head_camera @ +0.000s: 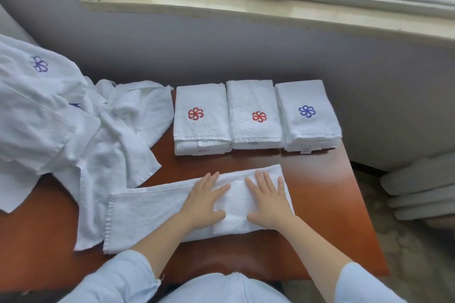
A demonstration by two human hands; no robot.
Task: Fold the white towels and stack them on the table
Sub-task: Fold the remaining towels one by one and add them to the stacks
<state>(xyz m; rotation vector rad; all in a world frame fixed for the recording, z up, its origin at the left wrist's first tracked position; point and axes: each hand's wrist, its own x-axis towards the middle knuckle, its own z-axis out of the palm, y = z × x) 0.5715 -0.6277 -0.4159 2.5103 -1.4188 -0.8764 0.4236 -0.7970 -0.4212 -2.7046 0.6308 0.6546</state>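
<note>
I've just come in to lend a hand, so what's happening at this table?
A person is folding white towels. The left hand and right hand both press flat on a half-folded towel at the near side of the table. Along the far edge sit the left red-emblem stack, the middle red-emblem stack and the blue-emblem stack. An unfolded pile lies at the left.

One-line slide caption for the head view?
Left hand and right hand press flat on a half-folded white towel on the wooden table; three folded towel stacks behind, unfolded towels heaped left.
</note>
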